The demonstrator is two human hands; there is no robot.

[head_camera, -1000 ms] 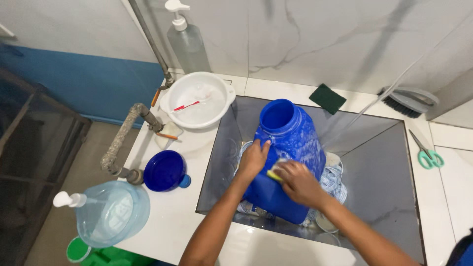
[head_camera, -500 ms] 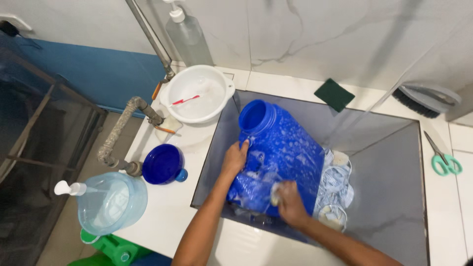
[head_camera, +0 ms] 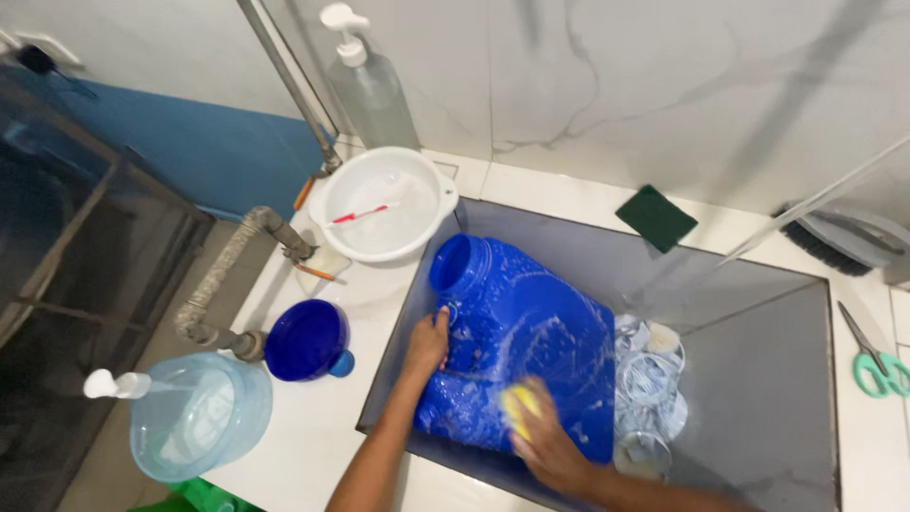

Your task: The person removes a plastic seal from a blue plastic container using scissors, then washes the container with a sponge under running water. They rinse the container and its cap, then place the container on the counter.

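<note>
Left hand point(head_camera: 428, 341) grips my blue jug point(head_camera: 517, 356) — centre frame | right hand point(head_camera: 542, 438) clutches yellow sponge point(head_camera: 518, 405) — pressed on jug

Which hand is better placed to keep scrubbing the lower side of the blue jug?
Probably right. The right hand presses the yellow sponge against the soapy blue jug near its base. The left hand grips it just below the neck, steadying it in the sink.

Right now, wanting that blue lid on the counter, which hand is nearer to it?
Left. The left hand grips the soapy blue jug beside the blue lid; the right hand scrubs with a yellow sponge, farther off.
</note>
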